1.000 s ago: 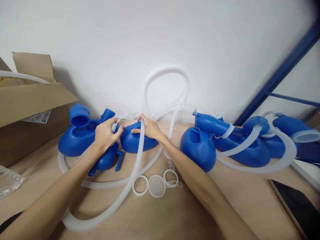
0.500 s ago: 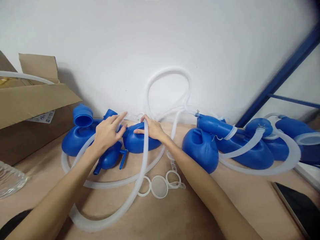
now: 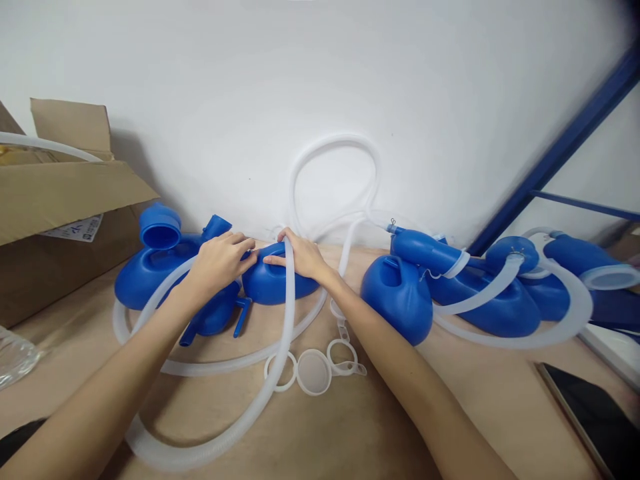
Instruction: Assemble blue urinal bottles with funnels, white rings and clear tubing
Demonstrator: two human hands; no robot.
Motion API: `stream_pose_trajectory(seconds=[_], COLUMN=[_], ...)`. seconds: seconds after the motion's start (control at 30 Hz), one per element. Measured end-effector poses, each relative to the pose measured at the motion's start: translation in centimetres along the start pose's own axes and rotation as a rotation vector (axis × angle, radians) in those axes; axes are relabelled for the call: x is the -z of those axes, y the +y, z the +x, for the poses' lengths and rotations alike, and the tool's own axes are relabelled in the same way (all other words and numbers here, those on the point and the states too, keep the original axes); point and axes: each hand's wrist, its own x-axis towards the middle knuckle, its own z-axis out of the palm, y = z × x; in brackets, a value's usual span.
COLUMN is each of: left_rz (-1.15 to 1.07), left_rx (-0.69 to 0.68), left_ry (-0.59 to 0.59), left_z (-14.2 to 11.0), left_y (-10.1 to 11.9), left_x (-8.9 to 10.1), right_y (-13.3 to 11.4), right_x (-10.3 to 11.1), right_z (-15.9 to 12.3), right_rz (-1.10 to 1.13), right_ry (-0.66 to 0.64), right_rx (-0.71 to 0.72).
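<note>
A blue plastic urinal bottle (image 3: pixel 273 287) lies on the table in front of me. My right hand (image 3: pixel 304 257) grips its top from the right, thumb along the upper side. Against that hand's fingers rests a translucent white hose (image 3: pixel 287 313), which hangs toward me in a wide loop; whether they also pinch it I cannot tell. My left hand (image 3: pixel 225 261) has its fingers curled at the bottle's left end, covering what they hold there. Beneath my left wrist is a small blue part with a side spout (image 3: pixel 215 317), beside another blue bottle (image 3: pixel 133 283).
Near the table's middle lie a white round lid (image 3: pixel 314 372) and white rings (image 3: pixel 343 357). Several blue bottles with hoses (image 3: pixel 400 300) stand at the right, by a phone-like dark slab (image 3: pixel 590 407). A cardboard box (image 3: pixel 65 200) is at the left, the wall behind.
My left hand's spread fingers have bent down onto the bottle's left end. My right hand keeps its grip. The whole view has shifted slightly.
</note>
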Motion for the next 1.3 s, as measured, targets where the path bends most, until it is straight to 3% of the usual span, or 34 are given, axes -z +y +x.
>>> stream_pose_trajectory(seconds=[0.17, 0.33, 0.43, 0.67, 0.77, 1.0, 1.3], left_rz=[-0.052, 0.034, 0.043, 0.056, 0.037, 0.138, 0.056], left_rx=[-0.048, 0.042, 0.064, -0.059, -0.110, -0.014, -0.161], left_ry=[0.051, -0.008, 0.013, 0.141, 0.133, 0.080, 0.177], left_z=[-0.2, 0.2, 0.5, 0.3, 0.3, 0.5, 0.0], left_y=[-0.6, 0.6, 1.1, 0.5, 0.5, 1.3, 0.2], left_x=[-0.5, 0.2, 0.4, -0.3, -0.2, 0.1, -0.9], right_y=[0.0, 0.0, 0.0, -0.2, -0.1, -0.1, -0.1], right_x=[0.0, 0.0, 0.0, 0.1, -0.1, 0.0, -0.1], right_z=[-0.1, -0.1, -0.1, -0.1, 0.0, -0.2, -0.2], right_rz=[-0.003, -0.007, -0.001, 0.003, 0.003, 0.008, 0.002], right_ry=[-0.006, 0.000, 0.003, -0.006, -0.001, 0.002, 0.017], right_rx=[0.019, 0.017, 0.015, 0.000, 0.002, 0.021, 0.000])
